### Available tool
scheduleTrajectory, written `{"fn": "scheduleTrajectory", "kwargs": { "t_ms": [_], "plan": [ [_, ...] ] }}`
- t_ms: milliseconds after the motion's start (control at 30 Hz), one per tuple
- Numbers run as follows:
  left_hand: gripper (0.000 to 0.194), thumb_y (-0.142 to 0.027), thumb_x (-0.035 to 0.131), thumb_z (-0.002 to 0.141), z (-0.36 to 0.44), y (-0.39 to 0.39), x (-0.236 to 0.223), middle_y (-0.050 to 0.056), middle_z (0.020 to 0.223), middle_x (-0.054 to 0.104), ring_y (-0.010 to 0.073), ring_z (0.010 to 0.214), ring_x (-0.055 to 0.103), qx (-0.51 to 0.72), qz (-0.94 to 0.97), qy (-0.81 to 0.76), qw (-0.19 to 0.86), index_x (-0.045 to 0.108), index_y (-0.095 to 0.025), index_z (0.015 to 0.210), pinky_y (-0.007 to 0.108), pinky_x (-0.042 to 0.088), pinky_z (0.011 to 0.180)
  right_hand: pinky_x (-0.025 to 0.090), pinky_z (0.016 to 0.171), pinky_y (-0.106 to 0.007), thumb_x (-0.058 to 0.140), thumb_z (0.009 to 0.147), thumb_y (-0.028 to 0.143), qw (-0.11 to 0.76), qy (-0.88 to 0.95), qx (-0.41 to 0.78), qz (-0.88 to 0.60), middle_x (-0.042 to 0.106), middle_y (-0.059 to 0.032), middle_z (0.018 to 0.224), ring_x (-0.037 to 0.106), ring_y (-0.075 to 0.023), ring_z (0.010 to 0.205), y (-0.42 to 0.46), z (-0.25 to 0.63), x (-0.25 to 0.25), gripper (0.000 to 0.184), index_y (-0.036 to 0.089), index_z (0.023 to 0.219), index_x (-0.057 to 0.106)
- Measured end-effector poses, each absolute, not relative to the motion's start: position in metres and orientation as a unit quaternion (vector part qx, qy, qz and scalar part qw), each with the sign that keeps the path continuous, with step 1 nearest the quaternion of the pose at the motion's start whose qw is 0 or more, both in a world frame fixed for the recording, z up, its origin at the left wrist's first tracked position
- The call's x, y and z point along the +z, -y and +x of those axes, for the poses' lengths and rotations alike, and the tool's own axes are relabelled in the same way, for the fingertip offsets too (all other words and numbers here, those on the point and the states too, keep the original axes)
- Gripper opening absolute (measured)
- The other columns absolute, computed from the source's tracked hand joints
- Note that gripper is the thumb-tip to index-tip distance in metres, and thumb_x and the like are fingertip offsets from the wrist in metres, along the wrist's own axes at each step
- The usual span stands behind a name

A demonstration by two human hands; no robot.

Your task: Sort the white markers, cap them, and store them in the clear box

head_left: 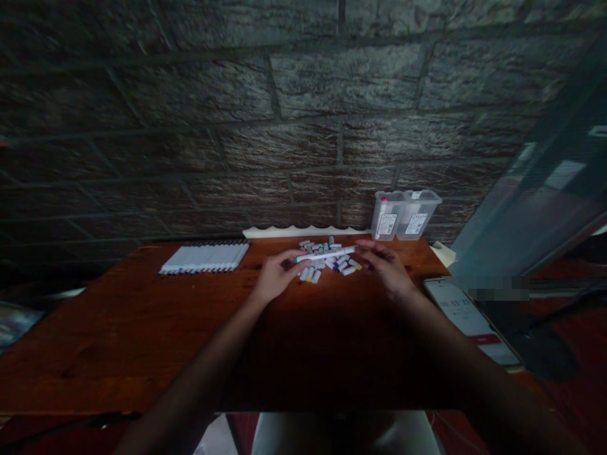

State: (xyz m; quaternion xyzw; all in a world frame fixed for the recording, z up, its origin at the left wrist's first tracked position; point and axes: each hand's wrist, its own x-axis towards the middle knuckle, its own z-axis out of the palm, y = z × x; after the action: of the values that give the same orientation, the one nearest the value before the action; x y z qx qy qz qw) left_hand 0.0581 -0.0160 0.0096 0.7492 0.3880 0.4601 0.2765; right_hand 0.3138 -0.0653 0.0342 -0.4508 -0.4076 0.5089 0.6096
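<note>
A white marker pen point(327, 254) with a green end at its left is held level between my two hands, over a loose heap of short white marker caps point(317, 276). My left hand point(279, 273) pinches the marker near the green end. The fingers of my right hand point(383, 264) are closed at the marker's other end; whether a cap sits in them is too small to make out. Some caps in the heap show yellow, purple or green ends.
White markers point(205, 258) lie side by side in a row at the left. Two clear plastic containers point(405, 216) stand at the back right, by the brick wall point(308, 145). A white wavy-edged strip point(303, 232) lies along the back edge. A phone point(467, 319) showing a timer rests at the right.
</note>
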Motion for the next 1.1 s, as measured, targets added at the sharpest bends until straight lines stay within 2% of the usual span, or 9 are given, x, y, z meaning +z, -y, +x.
{"fn": "scheduleTrajectory", "kwargs": {
  "t_ms": [167, 267, 467, 933, 1100],
  "plan": [
    [0.034, -0.033, 0.079, 0.069, 0.063, 0.016, 0.014, 0.003, 0.081, 0.074, 0.0149, 0.068, 0.067, 0.506, 0.663, -0.371, 0.408, 0.071, -0.014, 0.096, 0.028, 0.057, 0.066, 0.033, 0.051, -0.019, 0.083, 0.056, 0.033, 0.604, 0.364, 0.555, -0.441, 0.062, 0.0058, 0.066, 0.044, -0.0049, 0.054, 0.067, 0.312, 0.034, 0.038, 0.022, 0.092, 0.074],
    [0.033, -0.030, 0.080, 0.068, 0.064, 0.019, 0.018, 0.004, 0.085, 0.074, 0.0159, 0.070, 0.068, 0.520, 0.630, -0.361, 0.451, 0.070, -0.014, 0.096, 0.030, 0.059, 0.065, 0.036, 0.053, -0.019, 0.084, 0.056, 0.032, 0.596, 0.354, 0.566, -0.446, 0.066, 0.0045, 0.070, 0.050, -0.0056, 0.058, 0.067, 0.311, 0.032, 0.036, 0.024, 0.090, 0.075],
    [0.030, -0.026, 0.080, 0.068, 0.063, 0.020, 0.021, 0.003, 0.086, 0.074, 0.0159, 0.072, 0.068, 0.535, 0.624, -0.351, 0.447, 0.070, -0.015, 0.094, 0.030, 0.060, 0.065, 0.039, 0.055, -0.018, 0.084, 0.056, 0.031, 0.589, 0.360, 0.581, -0.432, 0.072, 0.0010, 0.081, 0.061, -0.0098, 0.073, 0.066, 0.312, 0.031, 0.035, 0.025, 0.090, 0.076],
    [0.032, -0.032, 0.077, 0.072, 0.061, 0.020, 0.021, 0.005, 0.090, 0.075, 0.0170, 0.075, 0.069, 0.520, 0.646, -0.371, 0.418, 0.070, -0.015, 0.098, 0.032, 0.059, 0.070, 0.046, 0.055, -0.020, 0.084, 0.058, 0.032, 0.597, 0.358, 0.574, -0.432, 0.074, -0.0011, 0.085, 0.066, -0.0128, 0.074, 0.067, 0.312, 0.033, 0.032, 0.024, 0.088, 0.075],
    [0.034, -0.039, 0.077, 0.071, 0.062, 0.017, 0.013, 0.005, 0.085, 0.074, 0.0154, 0.068, 0.067, 0.493, 0.667, -0.377, 0.413, 0.071, -0.015, 0.095, 0.029, 0.057, 0.066, 0.052, 0.065, -0.026, 0.085, 0.058, 0.031, 0.614, 0.385, 0.556, -0.407, 0.074, -0.0005, 0.085, 0.067, -0.0149, 0.077, 0.068, 0.306, 0.034, 0.038, 0.024, 0.093, 0.073]
  ]
}}
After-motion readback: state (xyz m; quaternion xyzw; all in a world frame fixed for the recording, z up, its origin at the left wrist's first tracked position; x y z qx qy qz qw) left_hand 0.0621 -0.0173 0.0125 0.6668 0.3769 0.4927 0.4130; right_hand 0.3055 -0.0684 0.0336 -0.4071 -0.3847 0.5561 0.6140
